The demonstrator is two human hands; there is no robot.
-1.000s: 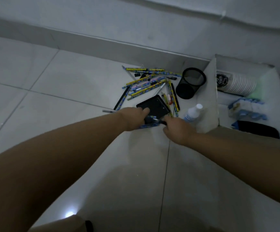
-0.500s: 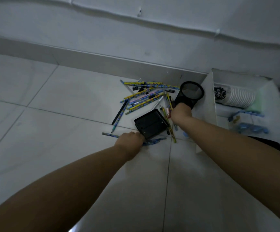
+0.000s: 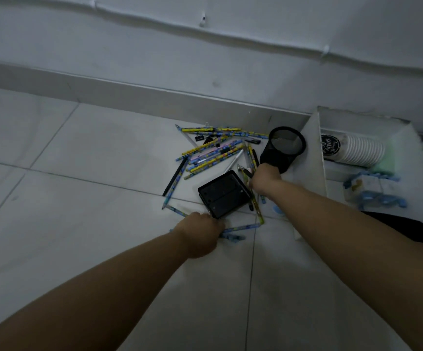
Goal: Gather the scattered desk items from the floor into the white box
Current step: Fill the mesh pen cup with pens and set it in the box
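Left hand (image 3: 200, 234) was down on the floor, grip closed around patterned pencils (image 3: 240, 228) just beside the black tray (image 3: 224, 195). Right hand (image 3: 265, 179) grasped the mesh pen cup (image 3: 285, 148) beside the white box (image 3: 314, 153); more pencils lay scattered behind.

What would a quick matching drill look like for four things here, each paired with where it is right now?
Things:
1. black mesh pen cup
2. stack of white paper cups
3. black square tray
4. patterned pencils

Places:
A. lying inside the white box
B. on the floor between both hands
C. gripped by the right hand
D. piled near the baseboard

Pairs: 1-C, 2-A, 3-B, 4-D
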